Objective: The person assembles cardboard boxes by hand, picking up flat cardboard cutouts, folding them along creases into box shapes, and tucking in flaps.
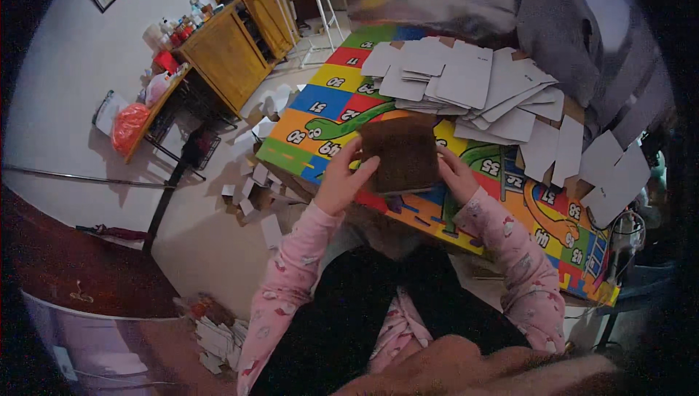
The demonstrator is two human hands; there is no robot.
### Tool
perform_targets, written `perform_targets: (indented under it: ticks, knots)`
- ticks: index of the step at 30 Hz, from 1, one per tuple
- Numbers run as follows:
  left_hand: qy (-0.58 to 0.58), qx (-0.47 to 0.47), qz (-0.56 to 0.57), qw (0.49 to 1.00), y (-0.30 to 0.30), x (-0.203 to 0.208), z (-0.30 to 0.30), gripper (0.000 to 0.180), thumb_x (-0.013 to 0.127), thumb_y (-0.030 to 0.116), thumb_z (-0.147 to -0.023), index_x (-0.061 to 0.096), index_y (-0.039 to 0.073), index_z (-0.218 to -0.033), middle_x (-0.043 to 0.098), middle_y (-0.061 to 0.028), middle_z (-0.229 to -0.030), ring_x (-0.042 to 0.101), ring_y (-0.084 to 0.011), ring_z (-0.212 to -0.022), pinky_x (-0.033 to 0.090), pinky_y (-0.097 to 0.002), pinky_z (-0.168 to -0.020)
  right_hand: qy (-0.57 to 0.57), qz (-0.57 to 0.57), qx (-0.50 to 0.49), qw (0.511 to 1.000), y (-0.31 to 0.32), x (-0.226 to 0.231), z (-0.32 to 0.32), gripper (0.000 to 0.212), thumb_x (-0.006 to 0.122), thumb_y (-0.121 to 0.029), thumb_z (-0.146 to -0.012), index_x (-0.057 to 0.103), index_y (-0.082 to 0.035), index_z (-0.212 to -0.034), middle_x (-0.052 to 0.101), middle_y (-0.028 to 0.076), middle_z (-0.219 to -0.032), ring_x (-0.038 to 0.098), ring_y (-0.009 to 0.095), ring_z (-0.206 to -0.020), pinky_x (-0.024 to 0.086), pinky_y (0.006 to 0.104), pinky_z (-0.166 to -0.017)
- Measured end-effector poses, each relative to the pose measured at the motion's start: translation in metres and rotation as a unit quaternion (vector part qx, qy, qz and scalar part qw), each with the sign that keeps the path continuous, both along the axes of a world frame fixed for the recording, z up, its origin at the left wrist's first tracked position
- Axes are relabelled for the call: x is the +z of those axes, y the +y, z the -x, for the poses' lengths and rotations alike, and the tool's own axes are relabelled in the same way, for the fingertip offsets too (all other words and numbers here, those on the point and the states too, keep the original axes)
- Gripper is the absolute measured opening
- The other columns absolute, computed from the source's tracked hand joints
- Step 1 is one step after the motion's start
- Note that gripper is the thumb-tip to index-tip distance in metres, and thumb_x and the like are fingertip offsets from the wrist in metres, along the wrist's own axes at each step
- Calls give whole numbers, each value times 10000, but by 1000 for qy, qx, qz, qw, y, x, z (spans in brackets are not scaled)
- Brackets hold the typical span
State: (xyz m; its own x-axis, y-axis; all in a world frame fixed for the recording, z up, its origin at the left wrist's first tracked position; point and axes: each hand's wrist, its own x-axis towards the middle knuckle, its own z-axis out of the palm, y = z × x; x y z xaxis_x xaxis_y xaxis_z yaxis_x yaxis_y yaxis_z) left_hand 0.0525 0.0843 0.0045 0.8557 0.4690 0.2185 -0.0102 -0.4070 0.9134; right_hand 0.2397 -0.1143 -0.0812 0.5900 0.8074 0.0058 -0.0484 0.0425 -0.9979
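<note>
A small brown cardboard box [400,154] is held up between my two hands above the near part of the table. My left hand [344,180] grips its left side, with the thumb at the near left corner. On the opposite side, the fingers of my right hand [458,177] press against the box's edge. Beneath it is a table covered with a bright, numbered game-board pattern [317,99]. A loose, overlapping pile of flat white card pieces [466,76] lies just beyond the box and to its right.
White and brown cartons [251,185] lie scattered on the floor left of the table. More white pieces [218,338] are heaped at lower left. A wooden cabinet [226,50] with bottles stands at the far left. A grey-covered seat [561,25] borders the table's far side.
</note>
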Motion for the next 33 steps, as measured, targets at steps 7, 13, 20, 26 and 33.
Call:
perform_targets:
  ticks: [7, 13, 20, 26, 33]
  knots:
    - [25, -66, -4, 998, 8, 7, -42, 545, 683, 256, -872, 512, -34, -1301, 620, -162, -1157, 619, -239, -951, 497, -305, -838, -102, -186, 59, 976, -20, -16, -19, 843, 725, -212, -826, 248, -54, -1503, 490, 181, -1362, 514, 260, -1202, 422, 347, -999]
    - [15, -51, -32, 998, 4, 26, -44, 446, 682, 245, -861, 570, 2, -1218, 635, -131, -1099, 620, -228, -899, 498, -302, -802, -208, -49, 49, 976, -20, 15, 4, 1111, 834, -129, -670, 136, -80, -1534, 366, 198, -1483, 403, 314, -1340, 342, 405, -1092]
    - [-94, -71, -323, 939, -26, 89, -39, 298, 664, 164, -819, 621, 33, -1084, 668, -95, -1001, 636, -256, -874, 507, -329, -773, -243, -4, 20, 970, -21, 2, 2, 1139, 854, -117, -614, 169, -57, -1522, 352, 168, -1497, 368, 298, -1360, 309, 405, -1115]
    - [231, -269, -452, 818, -35, 74, -86, 194, 631, 165, -812, 665, 53, -966, 690, -105, -950, 649, -296, -830, 522, -407, -735, -251, -4, 19, 968, -16, 3, 7, 1109, 844, -123, -627, 185, -41, -1515, 330, 167, -1509, 342, 295, -1376, 292, 404, -1128]
    - [248, -290, -461, 801, -24, 70, -63, 226, 642, 174, -803, 659, 54, -994, 687, -109, -971, 646, -300, -844, 518, -407, -748, -249, -53, 32, 967, -13, -1, -1, 1107, 835, -110, -628, 176, -36, -1515, 327, 176, -1508, 349, 298, -1372, 295, 402, -1126]
